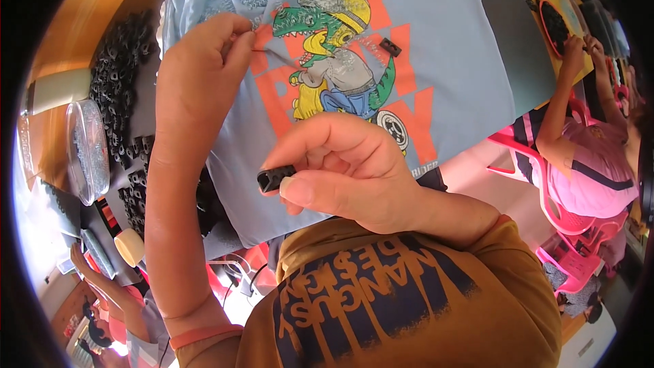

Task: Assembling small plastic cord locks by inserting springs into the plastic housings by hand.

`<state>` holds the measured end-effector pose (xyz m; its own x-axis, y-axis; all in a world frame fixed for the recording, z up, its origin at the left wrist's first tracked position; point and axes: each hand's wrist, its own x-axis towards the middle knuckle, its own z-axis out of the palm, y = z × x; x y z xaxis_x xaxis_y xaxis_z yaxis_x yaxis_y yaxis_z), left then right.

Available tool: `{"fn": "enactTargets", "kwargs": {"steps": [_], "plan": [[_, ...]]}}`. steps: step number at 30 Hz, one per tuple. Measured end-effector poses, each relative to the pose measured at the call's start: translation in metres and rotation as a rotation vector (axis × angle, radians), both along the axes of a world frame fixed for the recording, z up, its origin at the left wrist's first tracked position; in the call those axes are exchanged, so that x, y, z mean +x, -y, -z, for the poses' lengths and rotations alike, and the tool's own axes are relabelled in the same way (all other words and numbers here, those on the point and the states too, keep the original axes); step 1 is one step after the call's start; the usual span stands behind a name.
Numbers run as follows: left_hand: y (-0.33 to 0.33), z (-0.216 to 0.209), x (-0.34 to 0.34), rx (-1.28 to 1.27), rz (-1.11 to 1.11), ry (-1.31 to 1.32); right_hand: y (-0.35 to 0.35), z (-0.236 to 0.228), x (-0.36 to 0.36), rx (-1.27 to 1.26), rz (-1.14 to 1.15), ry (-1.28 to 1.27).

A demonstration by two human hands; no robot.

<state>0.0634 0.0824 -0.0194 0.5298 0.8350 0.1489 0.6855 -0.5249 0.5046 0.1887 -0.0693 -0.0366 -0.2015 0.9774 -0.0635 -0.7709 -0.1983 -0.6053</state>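
Observation:
A small black plastic part [275, 179], block-shaped with an opening in its end, is pinched between the thumb and forefinger of my right hand [361, 177]. My left hand [208, 71] is farther away and to the left, thumb and fingertips pressed together over a light blue printed T-shirt [463, 54]. Whatever those fingertips hold is too small to make out. Many tiny clear pieces [327, 1] lie scattered on the shirt's far part. Another black part [390, 47] rests on the shirt by the printed dinosaur's tail.
Heaps of black parts [122, 75] spread along the left. Beside them stands a clear plastic tub [88, 153] with clear pieces in it. A person in pink [586, 163] works at the right near a pink chair [565, 211]; another person's arm [109, 286] shows lower left.

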Motion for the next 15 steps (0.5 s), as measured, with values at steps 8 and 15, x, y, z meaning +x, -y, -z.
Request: {"fn": "enactTargets", "kwargs": {"steps": [8, 15], "plan": [[0.001, -0.005, 0.002, 0.034, -0.070, 0.111, -0.001, 0.003, 0.000, 0.033, 0.002, -0.038], [0.035, -0.038, -0.010, -0.225, -0.159, 0.286, -0.003, 0.003, 0.004, 0.008, 0.030, -0.024]]}}
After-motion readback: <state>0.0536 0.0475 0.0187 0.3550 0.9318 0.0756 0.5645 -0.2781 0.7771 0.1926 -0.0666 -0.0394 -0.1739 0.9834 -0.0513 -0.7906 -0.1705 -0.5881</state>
